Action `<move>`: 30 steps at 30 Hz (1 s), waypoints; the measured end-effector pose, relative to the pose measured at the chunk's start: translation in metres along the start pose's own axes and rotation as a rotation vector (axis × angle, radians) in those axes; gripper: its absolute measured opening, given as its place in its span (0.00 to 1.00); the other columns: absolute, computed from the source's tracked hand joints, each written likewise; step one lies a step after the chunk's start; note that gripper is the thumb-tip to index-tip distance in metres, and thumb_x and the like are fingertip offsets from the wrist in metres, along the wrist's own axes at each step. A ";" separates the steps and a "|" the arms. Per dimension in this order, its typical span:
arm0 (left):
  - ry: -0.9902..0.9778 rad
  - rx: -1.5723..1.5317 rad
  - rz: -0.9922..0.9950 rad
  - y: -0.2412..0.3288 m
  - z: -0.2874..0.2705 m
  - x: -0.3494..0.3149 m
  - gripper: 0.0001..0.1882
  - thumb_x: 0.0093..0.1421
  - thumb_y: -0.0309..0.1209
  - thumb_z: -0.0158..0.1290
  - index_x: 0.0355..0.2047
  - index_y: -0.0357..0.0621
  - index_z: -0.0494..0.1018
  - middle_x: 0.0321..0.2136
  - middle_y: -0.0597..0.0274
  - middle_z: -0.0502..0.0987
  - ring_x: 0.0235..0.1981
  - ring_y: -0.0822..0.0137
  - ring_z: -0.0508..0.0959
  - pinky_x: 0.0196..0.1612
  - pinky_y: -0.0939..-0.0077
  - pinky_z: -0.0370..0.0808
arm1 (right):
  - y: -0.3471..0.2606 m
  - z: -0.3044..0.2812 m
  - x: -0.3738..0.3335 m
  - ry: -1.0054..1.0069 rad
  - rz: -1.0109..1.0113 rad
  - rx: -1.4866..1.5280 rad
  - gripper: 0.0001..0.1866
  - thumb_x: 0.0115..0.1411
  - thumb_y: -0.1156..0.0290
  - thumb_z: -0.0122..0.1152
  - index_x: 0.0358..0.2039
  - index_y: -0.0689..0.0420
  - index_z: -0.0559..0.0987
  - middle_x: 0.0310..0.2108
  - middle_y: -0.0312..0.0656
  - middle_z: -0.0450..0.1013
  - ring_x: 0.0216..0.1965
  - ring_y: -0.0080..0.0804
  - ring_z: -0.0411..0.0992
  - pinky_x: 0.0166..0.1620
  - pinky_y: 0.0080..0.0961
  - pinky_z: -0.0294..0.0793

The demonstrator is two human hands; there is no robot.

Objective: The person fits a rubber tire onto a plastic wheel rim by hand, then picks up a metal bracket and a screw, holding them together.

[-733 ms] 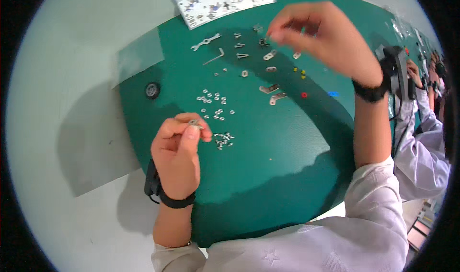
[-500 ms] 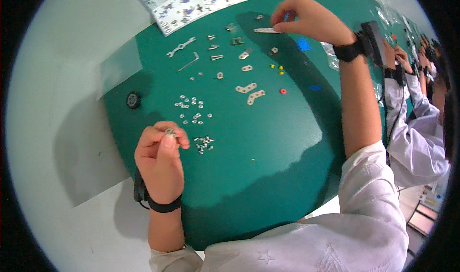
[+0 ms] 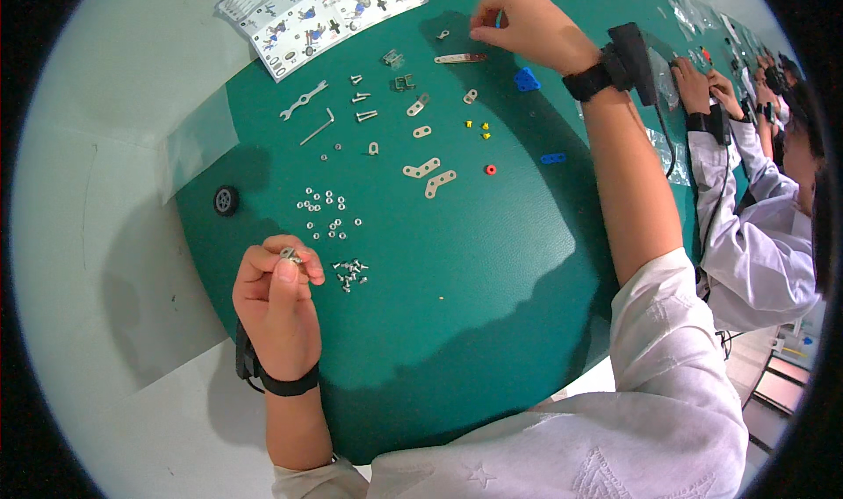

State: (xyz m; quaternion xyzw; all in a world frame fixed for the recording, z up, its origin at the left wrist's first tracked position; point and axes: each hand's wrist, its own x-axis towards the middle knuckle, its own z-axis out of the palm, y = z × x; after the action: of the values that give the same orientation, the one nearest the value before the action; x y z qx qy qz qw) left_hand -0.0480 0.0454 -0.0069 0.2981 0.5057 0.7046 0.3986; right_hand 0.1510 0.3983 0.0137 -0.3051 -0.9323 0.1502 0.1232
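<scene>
Between the thumb and fingers of my left hand (image 3: 279,301) is a small metal bracket (image 3: 288,254), held above the table's near left part. Below and beside it lie a pile of small screws (image 3: 350,274) and scattered nuts (image 3: 335,227). My right hand (image 3: 534,32) reaches to the far side, its thumb and forefinger tips close together. What they pinch, if anything, I cannot make out. A bit of blue (image 3: 500,19) shows inside the finger loop. Just below that hand lies a flat perforated metal strip (image 3: 457,59), with a small metal piece (image 3: 443,34) to its left.
On the green table (image 3: 492,262) lie a spanner (image 3: 304,100), a hex key (image 3: 318,126), longer screws (image 3: 366,116), bent plates (image 3: 421,169), yellow bits (image 3: 486,131), a red ring (image 3: 491,169), blue parts (image 3: 527,80) and a wheel (image 3: 226,200). An instruction sheet (image 3: 329,20) lies far left; co-workers' hands (image 3: 694,86) are at right.
The whole table has shifted left in view. My right hand's thumb and forefinger look closer together and less blurred; my left hand keeps its hold on the bracket.
</scene>
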 end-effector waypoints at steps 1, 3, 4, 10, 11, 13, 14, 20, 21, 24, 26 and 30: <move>0.020 -0.005 0.012 -0.001 -0.002 0.000 0.05 0.64 0.26 0.52 0.31 0.43 0.68 0.34 0.59 0.73 0.32 0.70 0.71 0.36 0.77 0.68 | -0.006 0.006 0.002 0.089 -0.005 -0.016 0.10 0.58 0.67 0.65 0.38 0.56 0.84 0.32 0.43 0.79 0.32 0.36 0.76 0.38 0.31 0.76; 0.040 -0.010 0.022 -0.001 -0.001 -0.001 0.04 0.63 0.24 0.51 0.32 0.42 0.68 0.34 0.56 0.73 0.31 0.68 0.73 0.35 0.75 0.70 | -0.007 0.019 0.005 0.177 -0.009 -0.032 0.10 0.58 0.67 0.65 0.39 0.55 0.84 0.35 0.41 0.79 0.33 0.37 0.76 0.39 0.32 0.76; 0.046 -0.010 0.026 -0.001 0.000 -0.001 0.03 0.63 0.24 0.51 0.32 0.42 0.68 0.34 0.56 0.73 0.31 0.68 0.72 0.36 0.75 0.70 | -0.004 0.025 0.007 0.214 -0.080 -0.081 0.10 0.57 0.65 0.65 0.39 0.51 0.85 0.36 0.40 0.78 0.36 0.39 0.77 0.41 0.34 0.77; -0.003 -0.006 0.014 0.001 0.000 0.000 0.05 0.65 0.26 0.51 0.31 0.43 0.68 0.35 0.58 0.73 0.32 0.70 0.70 0.37 0.76 0.68 | -0.012 0.033 0.006 0.213 -0.180 -0.121 0.09 0.56 0.63 0.65 0.37 0.48 0.86 0.39 0.37 0.77 0.41 0.42 0.77 0.43 0.37 0.77; -0.028 -0.006 0.006 0.001 0.001 0.000 0.06 0.67 0.28 0.51 0.31 0.44 0.68 0.36 0.61 0.73 0.33 0.72 0.69 0.38 0.78 0.66 | -0.014 0.032 0.005 0.267 -0.186 -0.121 0.10 0.56 0.63 0.66 0.37 0.50 0.86 0.37 0.39 0.78 0.39 0.41 0.77 0.42 0.36 0.77; -0.024 -0.007 0.002 -0.003 0.000 0.000 0.06 0.67 0.28 0.51 0.31 0.44 0.68 0.36 0.61 0.73 0.33 0.72 0.69 0.38 0.78 0.66 | -0.036 0.005 0.002 0.169 -0.189 -0.012 0.11 0.57 0.64 0.64 0.37 0.56 0.84 0.33 0.43 0.79 0.34 0.39 0.78 0.38 0.33 0.76; -0.023 0.003 0.015 0.004 0.000 0.000 0.06 0.67 0.28 0.50 0.31 0.44 0.68 0.36 0.61 0.73 0.33 0.72 0.69 0.38 0.78 0.66 | -0.051 -0.009 0.002 0.087 -0.201 0.099 0.13 0.59 0.66 0.63 0.37 0.63 0.83 0.29 0.47 0.80 0.29 0.37 0.78 0.34 0.29 0.75; 0.008 -0.044 0.030 0.001 -0.005 0.001 0.02 0.63 0.24 0.51 0.33 0.40 0.69 0.35 0.54 0.75 0.32 0.66 0.73 0.37 0.72 0.70 | -0.082 0.002 -0.012 -0.257 -0.315 0.202 0.10 0.53 0.67 0.70 0.32 0.59 0.84 0.24 0.41 0.77 0.29 0.34 0.77 0.34 0.29 0.74; 0.010 -0.042 0.030 0.000 -0.005 0.001 0.02 0.63 0.24 0.51 0.33 0.40 0.69 0.35 0.54 0.75 0.32 0.66 0.73 0.37 0.72 0.70 | -0.084 0.007 -0.014 -0.242 -0.299 0.091 0.10 0.52 0.67 0.70 0.32 0.59 0.84 0.25 0.41 0.78 0.29 0.34 0.77 0.34 0.29 0.74; 0.022 -0.038 0.030 -0.001 -0.006 0.002 0.02 0.64 0.24 0.51 0.33 0.40 0.69 0.36 0.53 0.75 0.32 0.66 0.73 0.37 0.72 0.71 | -0.084 0.020 -0.015 -0.255 -0.264 0.029 0.10 0.51 0.67 0.70 0.31 0.59 0.84 0.25 0.42 0.78 0.30 0.37 0.77 0.36 0.31 0.75; 0.027 -0.023 0.033 0.001 -0.007 0.002 0.02 0.64 0.24 0.51 0.33 0.40 0.70 0.36 0.53 0.76 0.32 0.66 0.73 0.37 0.72 0.71 | -0.087 0.021 -0.014 -0.228 -0.268 -0.034 0.10 0.51 0.66 0.70 0.30 0.59 0.83 0.25 0.42 0.78 0.30 0.38 0.78 0.36 0.32 0.76; 0.055 -0.001 0.027 0.004 0.000 0.002 0.05 0.65 0.26 0.50 0.31 0.42 0.69 0.35 0.59 0.73 0.33 0.70 0.70 0.39 0.75 0.68 | -0.090 0.020 -0.017 -0.236 -0.303 -0.038 0.08 0.52 0.68 0.68 0.29 0.59 0.83 0.25 0.43 0.79 0.30 0.40 0.78 0.36 0.33 0.76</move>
State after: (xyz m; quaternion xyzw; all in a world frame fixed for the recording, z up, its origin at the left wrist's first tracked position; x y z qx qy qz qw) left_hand -0.0498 0.0461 -0.0027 0.2852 0.5120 0.7182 0.3752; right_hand 0.1098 0.3151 0.0247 -0.1437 -0.9782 0.1472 0.0285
